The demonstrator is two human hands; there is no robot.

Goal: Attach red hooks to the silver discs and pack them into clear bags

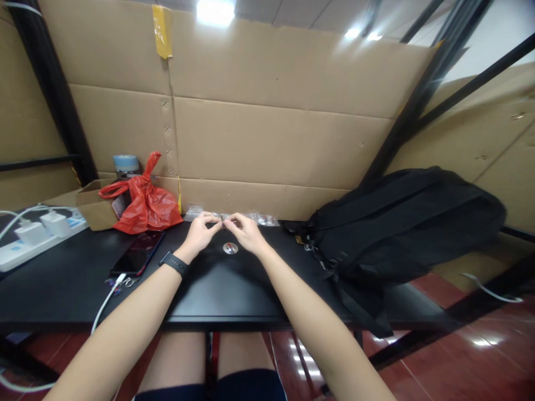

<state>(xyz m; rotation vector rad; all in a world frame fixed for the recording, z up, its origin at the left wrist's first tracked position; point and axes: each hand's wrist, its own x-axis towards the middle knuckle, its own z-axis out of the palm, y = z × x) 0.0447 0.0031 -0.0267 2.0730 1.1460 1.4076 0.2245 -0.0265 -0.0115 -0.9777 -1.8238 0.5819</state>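
Note:
My left hand (201, 233) and my right hand (244, 231) meet above the black table (225, 295), thumbs and forefingers pinched together. Between the fingertips is something small and thin, too little to make out. Just below them on the tabletop lies a round, shiny metal disc (230, 248) with a bit of red in its middle. Behind the hands, along the cardboard wall, rest several small clear plastic packets (263, 219). A dark watch sits on my left wrist.
To the left stand a red plastic bag (146, 203), a cardboard box (96, 205), a phone (137, 253) with a white cable, keys, and a white power strip (42, 239). A black backpack (409, 228) fills the right side. A cardboard panel (267, 139) closes off the back.

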